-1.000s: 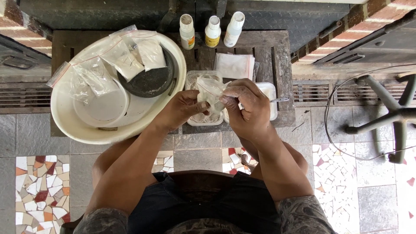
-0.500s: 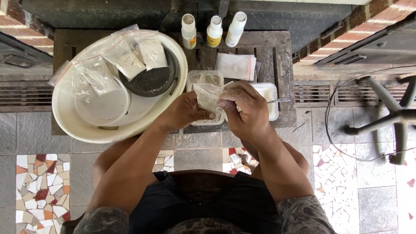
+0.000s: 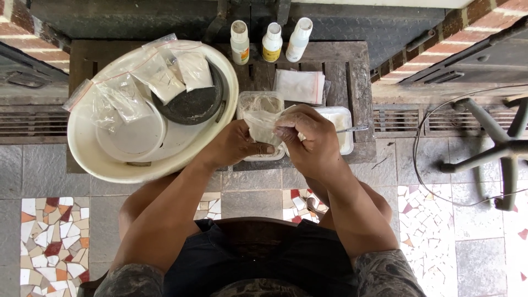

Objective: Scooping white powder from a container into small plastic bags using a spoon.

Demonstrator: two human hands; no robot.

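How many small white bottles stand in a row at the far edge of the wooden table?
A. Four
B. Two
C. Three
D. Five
C: three small white bottles stand side by side at the far edge of the wooden table, beyond the two hands, left hand and right hand, that hold a small clear bag.

The person wears a top with short sleeves in a dark, swirly grey pattern. The shorts are black. Both arms are bare from the sleeves down. The left hand [image 3: 234,146] and right hand [image 3: 313,140] wear no gloves.
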